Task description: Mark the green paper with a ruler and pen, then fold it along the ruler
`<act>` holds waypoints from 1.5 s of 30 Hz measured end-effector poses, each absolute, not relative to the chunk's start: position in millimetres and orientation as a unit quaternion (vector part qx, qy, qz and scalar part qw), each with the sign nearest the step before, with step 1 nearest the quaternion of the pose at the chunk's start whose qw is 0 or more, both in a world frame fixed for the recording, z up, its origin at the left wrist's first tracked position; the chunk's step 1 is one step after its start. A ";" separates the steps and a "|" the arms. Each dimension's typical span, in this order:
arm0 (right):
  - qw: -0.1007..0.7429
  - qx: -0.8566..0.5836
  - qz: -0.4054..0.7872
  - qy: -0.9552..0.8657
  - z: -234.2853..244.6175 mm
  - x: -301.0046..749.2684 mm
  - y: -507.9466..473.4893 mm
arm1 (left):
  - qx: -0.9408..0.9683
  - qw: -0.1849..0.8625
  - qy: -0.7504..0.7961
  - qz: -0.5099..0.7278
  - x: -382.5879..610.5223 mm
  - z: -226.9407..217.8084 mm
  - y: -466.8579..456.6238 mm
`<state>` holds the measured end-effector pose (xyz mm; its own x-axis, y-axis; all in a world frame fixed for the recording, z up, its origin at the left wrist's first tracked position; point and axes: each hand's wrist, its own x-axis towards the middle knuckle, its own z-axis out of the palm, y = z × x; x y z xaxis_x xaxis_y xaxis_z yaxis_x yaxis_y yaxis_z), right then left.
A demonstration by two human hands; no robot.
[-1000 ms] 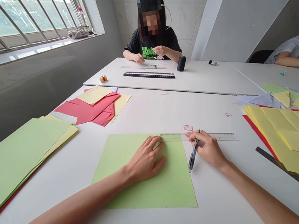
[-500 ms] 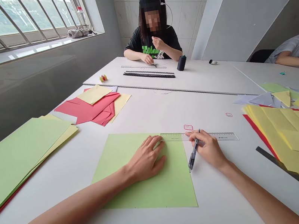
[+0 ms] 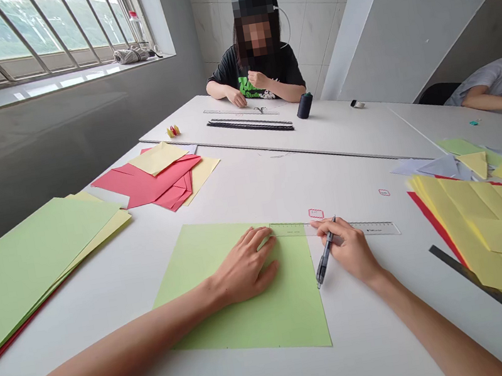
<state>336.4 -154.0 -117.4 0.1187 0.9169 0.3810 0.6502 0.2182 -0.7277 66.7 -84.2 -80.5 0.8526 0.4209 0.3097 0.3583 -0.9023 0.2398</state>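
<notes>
Where the ruler (image 3: 372,229) meets green paper (image 3: 244,322), left fingers (image 3: 252,242) flat alongside, right fingers (image 3: 334,230) around a pen (image 3: 325,259)

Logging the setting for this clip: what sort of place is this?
Probably a paper-craft workroom or classroom: long white tables pushed together, stacks of coloured paper, a clear ruler and pen in use, and another person seated at the tables.

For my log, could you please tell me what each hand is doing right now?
Left hand: open, flat on the light green paper sheet.
Right hand: closed, holding a slim black pen.
</notes>
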 end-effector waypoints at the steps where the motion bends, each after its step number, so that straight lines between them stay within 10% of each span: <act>1: 0.438 -0.606 0.151 -0.647 -117.5 336.5 -153.9 | 0.959 0.086 0.203 0.178 66.7 -80.6 -84.2; 45: 0.433 -0.615 0.181 -0.633 -113.1 337.3 -152.9 | 0.971 0.050 0.171 0.157 72.4 -79.0 -88.8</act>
